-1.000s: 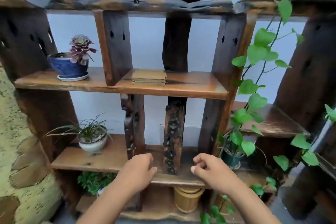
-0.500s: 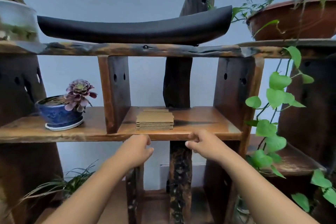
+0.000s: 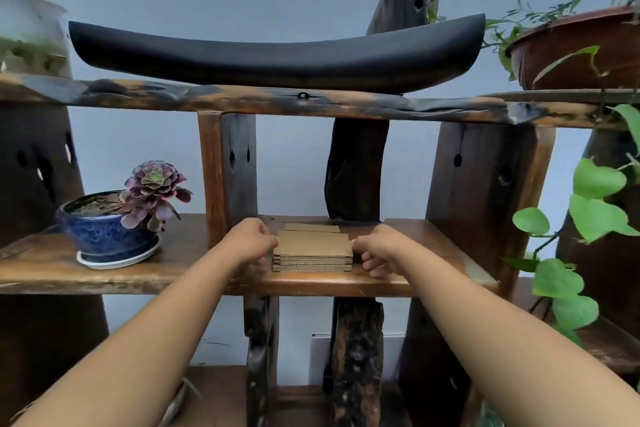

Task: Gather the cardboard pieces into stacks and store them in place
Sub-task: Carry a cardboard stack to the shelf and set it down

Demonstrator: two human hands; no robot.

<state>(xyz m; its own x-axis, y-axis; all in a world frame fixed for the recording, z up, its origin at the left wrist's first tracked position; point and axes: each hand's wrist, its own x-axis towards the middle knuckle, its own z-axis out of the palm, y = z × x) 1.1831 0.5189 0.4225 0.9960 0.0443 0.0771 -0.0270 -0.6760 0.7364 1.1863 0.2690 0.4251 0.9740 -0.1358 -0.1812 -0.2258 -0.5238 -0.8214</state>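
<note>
Stack (image 3: 312, 251) of flat brown corrugated cardboard pieces, roughly rectangular, lying level on a wooden shelf (image 3: 398, 282), near its front edge. Edges mostly aligned, fluted layers visible along the front face. Topmost piece plain and bare. Behind the stack, touching or just beside it, a second lower pile (image 3: 311, 227), only its top showing, further back on the shelf. Both in the middle compartment, between two dark upright posts, with the stack nearer the left post.
</note>
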